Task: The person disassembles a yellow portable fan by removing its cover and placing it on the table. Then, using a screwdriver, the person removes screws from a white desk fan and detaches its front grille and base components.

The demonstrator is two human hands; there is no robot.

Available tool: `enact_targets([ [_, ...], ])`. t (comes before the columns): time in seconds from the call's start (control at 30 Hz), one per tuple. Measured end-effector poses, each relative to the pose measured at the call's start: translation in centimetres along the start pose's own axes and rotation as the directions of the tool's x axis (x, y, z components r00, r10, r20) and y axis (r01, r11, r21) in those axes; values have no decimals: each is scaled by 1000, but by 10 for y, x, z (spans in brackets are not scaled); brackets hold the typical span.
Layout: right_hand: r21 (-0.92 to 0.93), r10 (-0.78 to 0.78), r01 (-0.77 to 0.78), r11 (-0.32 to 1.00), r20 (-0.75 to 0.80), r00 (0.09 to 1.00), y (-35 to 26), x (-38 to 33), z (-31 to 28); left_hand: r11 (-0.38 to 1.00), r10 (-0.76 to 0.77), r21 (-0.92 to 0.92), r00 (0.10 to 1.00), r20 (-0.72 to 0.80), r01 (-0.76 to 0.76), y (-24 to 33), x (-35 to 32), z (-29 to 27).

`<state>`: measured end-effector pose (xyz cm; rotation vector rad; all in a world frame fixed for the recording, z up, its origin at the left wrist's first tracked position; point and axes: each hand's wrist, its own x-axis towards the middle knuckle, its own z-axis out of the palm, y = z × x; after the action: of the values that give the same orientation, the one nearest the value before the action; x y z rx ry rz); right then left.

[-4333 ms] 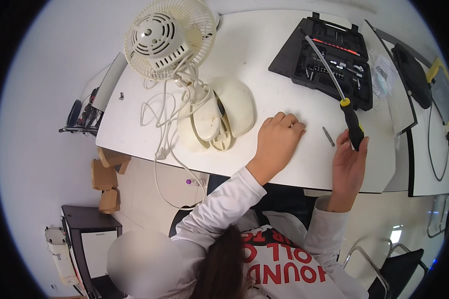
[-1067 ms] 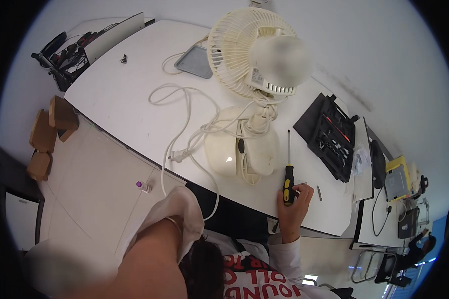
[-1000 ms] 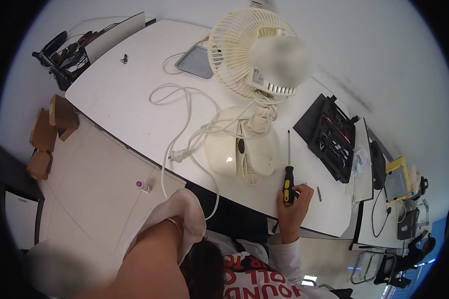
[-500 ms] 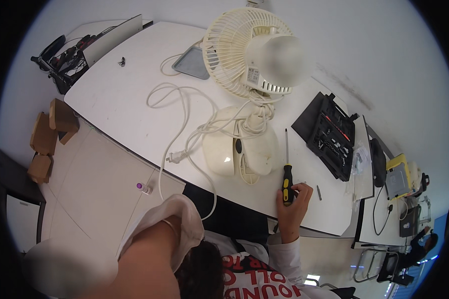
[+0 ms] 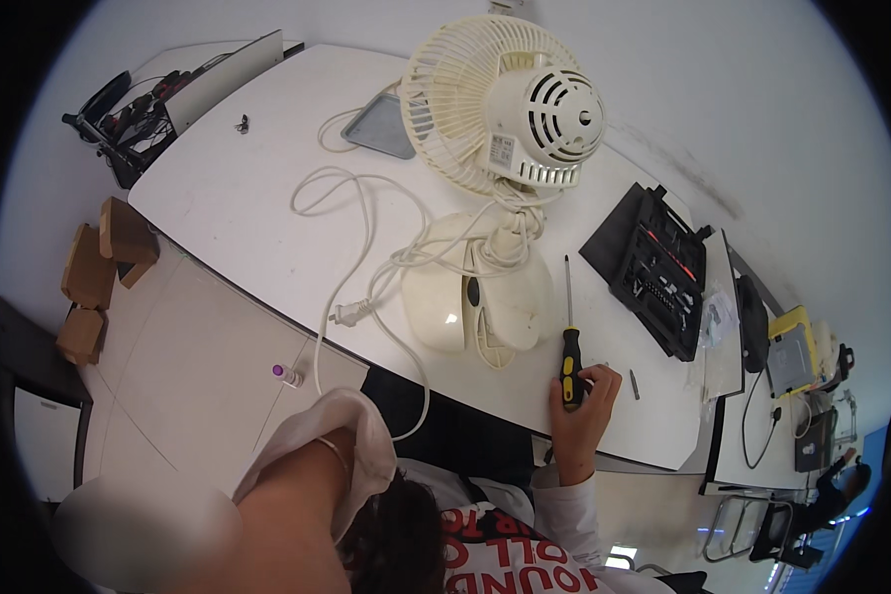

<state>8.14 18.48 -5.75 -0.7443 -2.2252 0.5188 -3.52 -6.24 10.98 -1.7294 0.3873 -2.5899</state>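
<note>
My right hand (image 5: 582,411) rests at the table's near edge, its fingers closed round the black and yellow handle of a screwdriver (image 5: 571,356). The long shaft points away from me. Left of it stands a cream electric fan with a wire grille (image 5: 441,94), a slotted motor housing (image 5: 561,117) and a rounded base (image 5: 436,307). White cord (image 5: 368,228) is wound round the fan's neck and trails left to a plug (image 5: 349,314). A small bit (image 5: 635,384) lies right of my hand. My left forearm (image 5: 292,500) is raised close; a blurred patch hides that hand's fingers.
An open black tool case (image 5: 663,272) lies right of the fan, with a clear plastic bag (image 5: 718,319) beside it. A grey tray (image 5: 381,127) sits behind the cord. Cardboard boxes (image 5: 89,267) and a purple-capped bottle (image 5: 287,374) are on the floor. Someone sits far right (image 5: 841,490).
My left forearm has shifted slightly left and down. The fan's motor housing, blurred before, now shows sharply. My right hand and the screwdriver stay in place.
</note>
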Motion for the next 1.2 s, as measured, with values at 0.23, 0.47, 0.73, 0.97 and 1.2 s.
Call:
enact_targets([
  [0.23,-15,13,-13,1000,7,1000,-5,1,-2,1000,-8,4,1000,-3,8,-1,-2,-1],
  [0.47,-8,18,-18,1000,11,1000,-3,0,-1,1000,-10,1,1000,-1,10,-1,-1,-1],
  [0.73,-27,2,-2,1000,8,1000,-1,0,0,1000,-12,10,1000,-4,12,-1,-1,-2],
  [0.97,-25,-1,1,1000,-7,1000,-2,1,0,1000,-15,15,1000,-4,15,-2,0,-1],
  [1.2,-87,26,-28,996,-27,999,-3,2,-2,999,-32,42,999,7,32,0,0,3],
])
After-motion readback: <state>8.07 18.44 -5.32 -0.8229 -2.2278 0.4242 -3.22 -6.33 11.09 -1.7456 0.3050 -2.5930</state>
